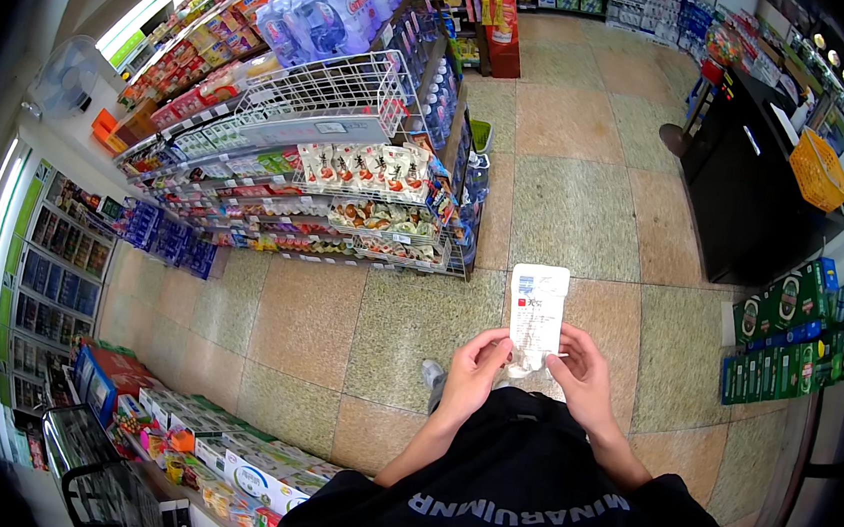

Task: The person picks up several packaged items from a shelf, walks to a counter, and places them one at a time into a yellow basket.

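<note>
A white plastic snack packet (538, 312), printed with small text and a red mark, is held upright in front of my body. Its lower left edge is pinched by my left hand (478, 374), with the thumb on the near face. On the opposite edge, my right hand (582, 380) grips the lower right corner between thumb and fingers. The packet's far side is hidden from me. On the end of the shelf unit ahead to the left, a row of white packets (365, 168) of similar size stands in a wire rack.
The shelf unit carries a white wire basket (326, 95) and packs of bottled water (329, 9). A black counter (751, 177) with a yellow basket (820, 170) stands at right. Green cartons (782, 335) are stacked nearer. Boxed goods (253, 475) line the lower left. Tiled floor (578, 202) lies between.
</note>
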`<action>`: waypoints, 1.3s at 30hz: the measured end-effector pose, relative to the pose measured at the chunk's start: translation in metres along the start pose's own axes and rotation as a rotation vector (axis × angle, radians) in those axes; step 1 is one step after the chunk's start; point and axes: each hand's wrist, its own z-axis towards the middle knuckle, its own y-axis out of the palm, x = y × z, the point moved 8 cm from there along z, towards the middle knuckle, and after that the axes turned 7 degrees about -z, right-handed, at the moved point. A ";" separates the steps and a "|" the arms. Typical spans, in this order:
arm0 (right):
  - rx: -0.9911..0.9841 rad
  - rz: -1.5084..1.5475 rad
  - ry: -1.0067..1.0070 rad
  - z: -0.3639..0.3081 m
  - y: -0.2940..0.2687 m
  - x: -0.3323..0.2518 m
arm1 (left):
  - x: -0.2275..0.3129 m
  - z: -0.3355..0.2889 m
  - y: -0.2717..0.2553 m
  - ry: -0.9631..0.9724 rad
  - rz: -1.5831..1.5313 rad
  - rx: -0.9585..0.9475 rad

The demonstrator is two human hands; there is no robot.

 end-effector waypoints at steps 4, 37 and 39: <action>-0.018 -0.028 0.003 0.002 -0.002 0.002 | 0.001 -0.001 0.000 0.015 -0.011 0.003; -0.012 0.028 0.023 -0.009 -0.017 0.012 | -0.001 -0.007 0.024 -0.001 0.007 -0.084; -0.064 0.092 0.086 -0.014 -0.012 0.023 | -0.008 -0.010 0.031 -0.034 0.034 -0.182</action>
